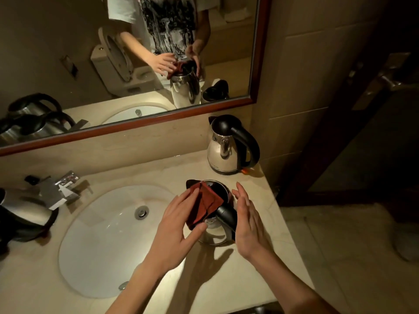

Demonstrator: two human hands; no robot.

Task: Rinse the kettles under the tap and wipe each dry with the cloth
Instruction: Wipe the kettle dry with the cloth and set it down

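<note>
A steel kettle with a black handle stands on the counter to the right of the basin. A folded dark red cloth lies over its top. My left hand pinches the cloth between thumb and fingers against the kettle. My right hand hovers with straight fingers just right of the kettle's handle, holding nothing. A second steel kettle stands upright at the back right corner. A third kettle stands at the far left edge.
The white basin with its drain sits left of centre in the beige counter. A chrome tap stands behind it on the left. A framed mirror spans the wall. The counter's right edge drops to a tiled floor.
</note>
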